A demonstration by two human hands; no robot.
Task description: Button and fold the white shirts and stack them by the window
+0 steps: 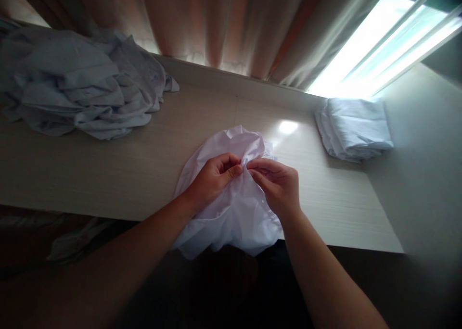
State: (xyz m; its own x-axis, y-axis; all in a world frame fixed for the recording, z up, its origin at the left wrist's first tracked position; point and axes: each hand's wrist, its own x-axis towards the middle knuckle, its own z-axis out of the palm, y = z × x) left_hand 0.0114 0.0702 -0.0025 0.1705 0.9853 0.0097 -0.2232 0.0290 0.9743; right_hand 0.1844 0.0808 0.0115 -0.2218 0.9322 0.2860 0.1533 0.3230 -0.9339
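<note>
A loose white cloth, perhaps a garment, lies bunched at the middle of the pale wooden tabletop and hangs over its front edge. My left hand pinches a gathered fold of it between thumb and curled fingers. Just to the right, my right hand grips the same fold with thumb and forefinger, the fingertips of both hands almost meeting. The cloth rises in a small peak beyond the fingers. Its exact kind cannot be made out.
A large crumpled heap of white cloth fills the back left of the table. At the back right, a neat stack of folded white cloths stands by the pale wall. Curtains hang behind the table, beside a bright window.
</note>
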